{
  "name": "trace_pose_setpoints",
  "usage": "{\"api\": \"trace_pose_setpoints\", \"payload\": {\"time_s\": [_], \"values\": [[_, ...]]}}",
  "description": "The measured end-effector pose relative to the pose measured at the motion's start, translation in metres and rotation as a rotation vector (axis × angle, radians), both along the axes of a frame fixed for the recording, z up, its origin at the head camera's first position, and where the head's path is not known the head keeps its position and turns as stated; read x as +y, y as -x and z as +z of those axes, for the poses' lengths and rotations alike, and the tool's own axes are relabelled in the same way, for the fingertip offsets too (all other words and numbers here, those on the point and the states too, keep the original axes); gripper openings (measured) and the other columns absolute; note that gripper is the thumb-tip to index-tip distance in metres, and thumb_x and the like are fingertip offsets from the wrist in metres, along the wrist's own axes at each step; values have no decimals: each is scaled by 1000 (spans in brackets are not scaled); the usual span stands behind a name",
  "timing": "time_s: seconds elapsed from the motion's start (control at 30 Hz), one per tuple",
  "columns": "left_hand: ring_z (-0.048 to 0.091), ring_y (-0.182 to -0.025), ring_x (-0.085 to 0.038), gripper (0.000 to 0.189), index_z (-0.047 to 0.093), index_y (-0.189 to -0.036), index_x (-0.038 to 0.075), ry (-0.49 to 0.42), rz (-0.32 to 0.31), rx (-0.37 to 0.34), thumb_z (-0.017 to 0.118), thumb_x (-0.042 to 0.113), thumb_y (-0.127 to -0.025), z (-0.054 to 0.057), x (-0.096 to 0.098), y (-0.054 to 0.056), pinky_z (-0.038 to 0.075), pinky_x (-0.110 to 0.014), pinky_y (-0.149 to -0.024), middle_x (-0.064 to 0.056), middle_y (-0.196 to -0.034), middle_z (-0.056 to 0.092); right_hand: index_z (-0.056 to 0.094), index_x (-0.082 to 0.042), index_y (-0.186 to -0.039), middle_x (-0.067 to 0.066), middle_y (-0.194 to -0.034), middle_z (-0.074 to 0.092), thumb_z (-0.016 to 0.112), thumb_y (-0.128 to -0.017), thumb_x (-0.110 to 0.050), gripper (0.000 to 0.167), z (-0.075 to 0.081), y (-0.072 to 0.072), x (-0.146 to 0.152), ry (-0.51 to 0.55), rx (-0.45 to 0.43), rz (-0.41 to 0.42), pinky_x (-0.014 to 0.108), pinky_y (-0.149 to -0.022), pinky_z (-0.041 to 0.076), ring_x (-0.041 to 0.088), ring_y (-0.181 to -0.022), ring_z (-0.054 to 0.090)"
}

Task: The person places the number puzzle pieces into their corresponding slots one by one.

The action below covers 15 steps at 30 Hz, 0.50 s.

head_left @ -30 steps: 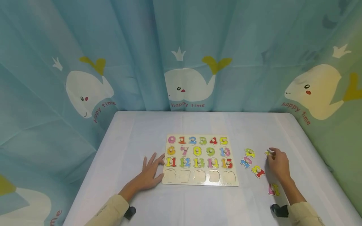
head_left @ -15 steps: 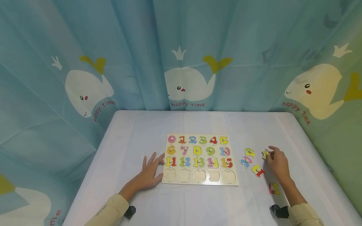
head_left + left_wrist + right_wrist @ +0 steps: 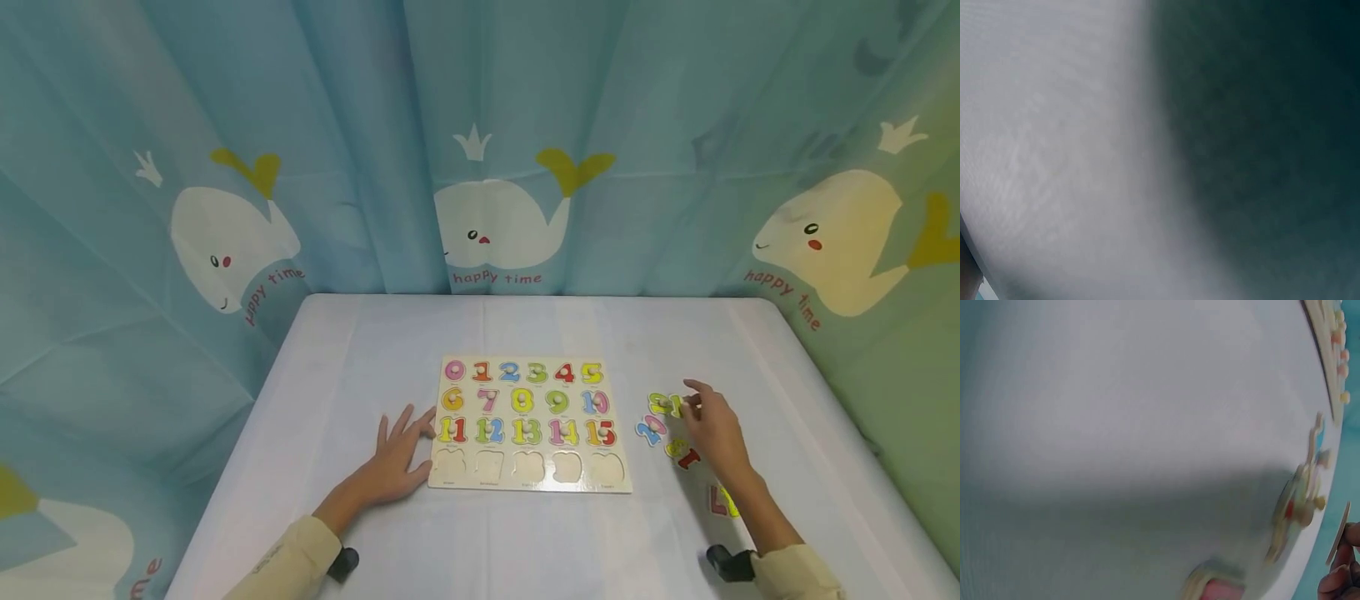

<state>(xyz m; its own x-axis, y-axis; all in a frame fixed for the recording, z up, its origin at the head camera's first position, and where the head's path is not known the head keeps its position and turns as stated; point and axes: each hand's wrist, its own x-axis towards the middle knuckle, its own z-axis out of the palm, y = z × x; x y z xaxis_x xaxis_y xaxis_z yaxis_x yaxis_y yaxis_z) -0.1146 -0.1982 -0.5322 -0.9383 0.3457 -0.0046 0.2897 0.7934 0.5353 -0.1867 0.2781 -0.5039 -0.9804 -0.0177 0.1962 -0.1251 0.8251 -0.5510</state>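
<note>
A wooden number puzzle board [image 3: 528, 493] lies on the white table, its upper rows filled with knobbed pieces 0 to 15 and its bottom row showing bare recesses. Beside its left edge rests my left hand [image 3: 397, 461], fingers spread and fingertips touching the board. My right hand [image 3: 716, 432] pinches a puzzle piece [image 3: 677, 406] with a yellow-green 1; its other digit is hidden. In the right wrist view that puzzle piece [image 3: 1339, 536] appears edge-on, raised off the table. Below and left of this hand lie the 20 piece [image 3: 651, 430] and the 18 piece [image 3: 681, 453].
A green-yellow piece [image 3: 658, 403] lies just behind the held one. Partly under the right forearm is the 17 piece [image 3: 722, 501]. Whale-print curtains [image 3: 502, 225] hang beyond the table's back and sides. Dark wrist cameras [image 3: 729, 563] sit by both sleeves.
My right hand has lifted the pinched piece and moved left with it, over toward the other loose pieces. The left hand and the board stay where they were.
</note>
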Motion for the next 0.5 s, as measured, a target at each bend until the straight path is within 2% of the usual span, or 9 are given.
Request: {"api": "trace_pose_setpoints", "payload": {"time_s": [0.27,0.5], "values": [[6,-141,-35,34,46,-115,16,5,0,-1,57,23,-84,-1,0,-2,-8,-61,-104,-5,-152,27,46,11,-125,22,-92,57,59,-86,8,41,4,-5,-22,-2,70,109,41,-61,46,30,-76,55],[7,-141,-35,33,46,-115,16,-8,3,3,57,22,-84,0,0,-1,-8,-62,-104,-6,-152,27,46,7,-127,19,-95,58,59,-87,3,42,7,-11,-40,17,-8,133,35,-59,47,28,-79,57]]}}
